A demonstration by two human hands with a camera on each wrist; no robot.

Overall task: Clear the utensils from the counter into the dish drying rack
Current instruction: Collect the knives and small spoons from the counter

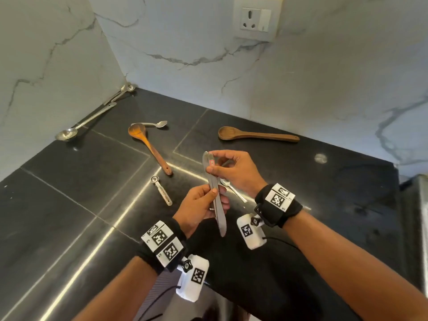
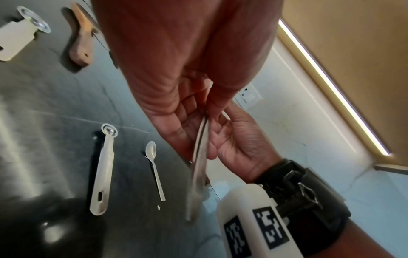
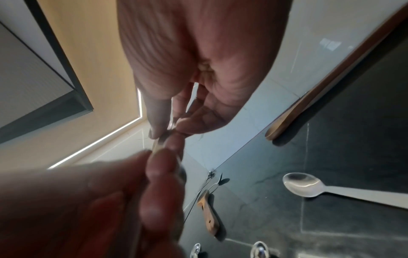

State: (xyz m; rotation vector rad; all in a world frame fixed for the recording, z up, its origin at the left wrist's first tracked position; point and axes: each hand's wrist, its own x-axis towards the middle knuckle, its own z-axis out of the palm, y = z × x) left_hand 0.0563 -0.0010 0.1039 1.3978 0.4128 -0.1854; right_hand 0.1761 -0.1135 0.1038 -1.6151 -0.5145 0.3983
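Two steel knives [image 1: 216, 205] stand almost upright above the black counter [image 1: 69, 205], held together. My left hand [image 1: 217, 196] grips them round the middle, thumb on top. My right hand [image 1: 212, 162] pinches their upper ends, where a small red label shows. In the left wrist view the knives [image 2: 196, 174] hang blurred below both palms. On the counter lie a teaspoon [image 1: 234, 188] under the hands, a small measuring spoon [image 1: 162, 191], two wooden spoons [image 1: 148, 149] [image 1: 257, 135], a small steel spoon [image 1: 157, 123], a long steel ladle [image 1: 83, 123] and more steel spoons in the corner [image 1: 122, 91]. No rack shows.
Marble walls enclose the counter at the back and left, with a wall socket [image 1: 257, 17] above. A steel edge [image 1: 414, 216] shows at the far right. A water spot [image 1: 320, 158] marks the counter on the right.
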